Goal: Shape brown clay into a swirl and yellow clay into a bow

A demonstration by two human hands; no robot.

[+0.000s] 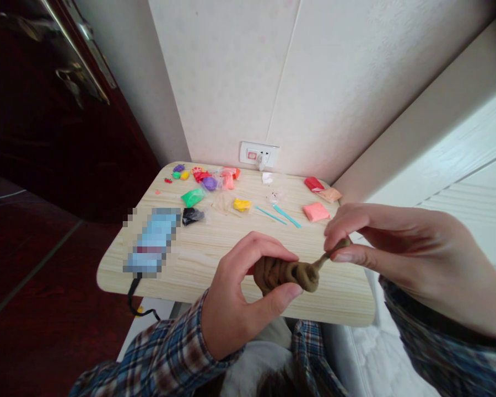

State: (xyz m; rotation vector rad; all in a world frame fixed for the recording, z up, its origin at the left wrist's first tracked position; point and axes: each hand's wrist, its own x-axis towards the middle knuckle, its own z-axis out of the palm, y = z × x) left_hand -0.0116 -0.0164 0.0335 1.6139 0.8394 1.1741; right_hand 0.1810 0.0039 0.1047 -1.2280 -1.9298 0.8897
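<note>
My left hand (240,292) is closed round a lump of brown modelling clay (287,274), coiled like a rope, held above the near edge of a small light wooden table (215,248). My right hand (380,242) pinches the thin stretched-out end of the same clay (334,248) between thumb and forefinger, just right of the lump. Both sleeves are blue plaid.
On the table lie several small clay packets: green (192,197), black (192,215), yellow (242,204), pink (316,211), red (313,183). Two teal modelling tools (286,215) lie mid-table. A blurred flat object (154,241) sits at the left. A wall socket (258,155) is behind; a dark door stands left.
</note>
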